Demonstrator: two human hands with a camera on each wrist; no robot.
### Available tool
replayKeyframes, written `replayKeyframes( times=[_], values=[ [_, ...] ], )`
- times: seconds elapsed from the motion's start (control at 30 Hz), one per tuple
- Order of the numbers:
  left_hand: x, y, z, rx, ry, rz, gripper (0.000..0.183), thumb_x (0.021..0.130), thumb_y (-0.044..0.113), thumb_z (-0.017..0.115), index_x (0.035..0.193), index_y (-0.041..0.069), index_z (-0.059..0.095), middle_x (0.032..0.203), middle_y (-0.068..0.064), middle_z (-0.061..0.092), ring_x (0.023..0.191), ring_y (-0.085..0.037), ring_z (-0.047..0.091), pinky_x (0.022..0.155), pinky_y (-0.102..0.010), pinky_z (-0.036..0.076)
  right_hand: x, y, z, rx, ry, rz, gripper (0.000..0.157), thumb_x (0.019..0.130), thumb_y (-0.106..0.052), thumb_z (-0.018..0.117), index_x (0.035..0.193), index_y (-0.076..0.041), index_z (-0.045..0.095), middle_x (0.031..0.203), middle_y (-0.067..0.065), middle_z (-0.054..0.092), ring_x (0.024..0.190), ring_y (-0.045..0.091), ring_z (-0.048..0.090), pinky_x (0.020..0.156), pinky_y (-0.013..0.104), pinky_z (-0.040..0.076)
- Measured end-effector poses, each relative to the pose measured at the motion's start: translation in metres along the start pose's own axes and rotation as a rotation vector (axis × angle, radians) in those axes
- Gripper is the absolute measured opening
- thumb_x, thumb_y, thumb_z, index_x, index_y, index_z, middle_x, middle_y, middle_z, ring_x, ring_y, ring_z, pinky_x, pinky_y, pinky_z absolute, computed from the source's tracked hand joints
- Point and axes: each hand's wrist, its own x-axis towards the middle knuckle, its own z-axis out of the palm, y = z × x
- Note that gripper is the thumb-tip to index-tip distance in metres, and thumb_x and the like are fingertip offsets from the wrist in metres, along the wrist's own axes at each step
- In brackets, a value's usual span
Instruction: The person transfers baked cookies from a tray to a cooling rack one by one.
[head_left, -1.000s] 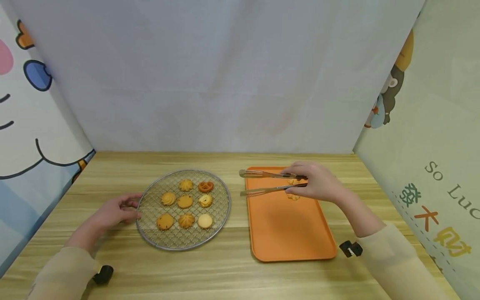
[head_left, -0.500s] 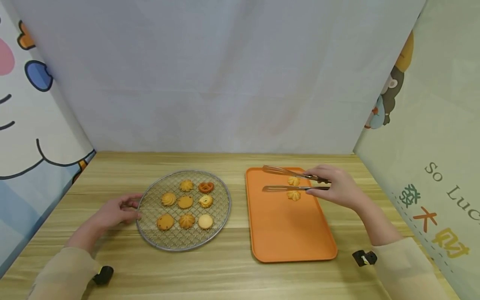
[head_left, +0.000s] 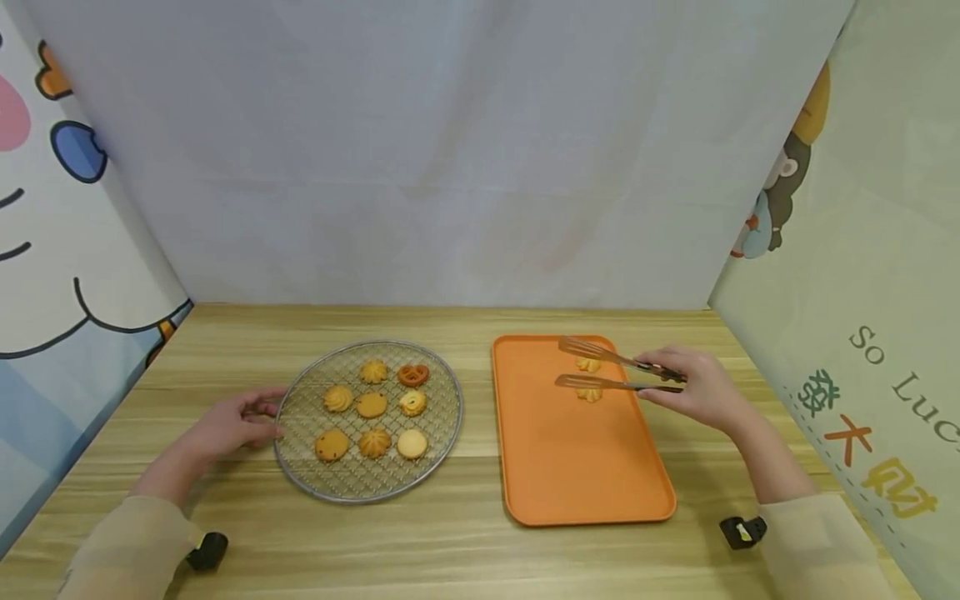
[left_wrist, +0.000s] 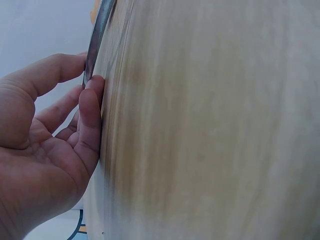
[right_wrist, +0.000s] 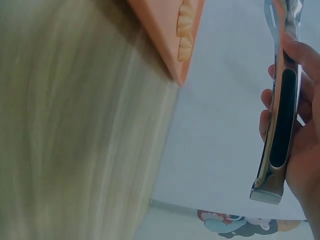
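Note:
My left hand (head_left: 231, 427) pinches the left rim of a round wire rack (head_left: 363, 501); the left wrist view shows thumb and fingertips at the metal rim (left_wrist: 96, 44). Several cookies lie on the mesh, among them a pretzel cookie (head_left: 413, 375), a pale round cookie (head_left: 412, 444) and a swirled cookie (head_left: 338, 398). With my right hand (head_left: 696, 388) I hold metal tongs (head_left: 600, 383), their arms spread and nothing between the tips. The tongs hover over the orange tray (head_left: 581, 467), partly covering two flower-shaped cookies (head_left: 589, 396) near its back right.
Rack and tray stand side by side on a wood-grain table (head_left: 420, 550), with a strip of tabletop between them. A pale curtain (head_left: 450, 167) closes off the back. Patterned panels stand at left (head_left: 67, 250) and right (head_left: 847, 275).
My right hand has drawn the tongs rightward, from the tray's left edge to above its back right part. The left hand and the rack have stayed in place.

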Motion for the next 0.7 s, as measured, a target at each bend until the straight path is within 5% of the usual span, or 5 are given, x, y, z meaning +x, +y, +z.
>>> replayKeyframes(
  times=[0.7],
  values=[
    [-0.001, 0.002, 0.000, 0.002, 0.004, -0.001, 0.076, 0.085, 0.019, 0.070, 0.144, -0.005, 0.029, 0.123, -0.024, 0.047, 0.089, -0.010, 0.052, 0.068, -0.026, 0.049, -0.028, 0.031, 0.014, -0.028, -0.180, 0.224, 0.035, 0.077, -0.026, 0.079, 0.108, -0.012, 0.070, 0.099, 0.005, 0.070, 0.072, 0.010, 0.056, 0.062, 0.029, 0.047]
  ],
)
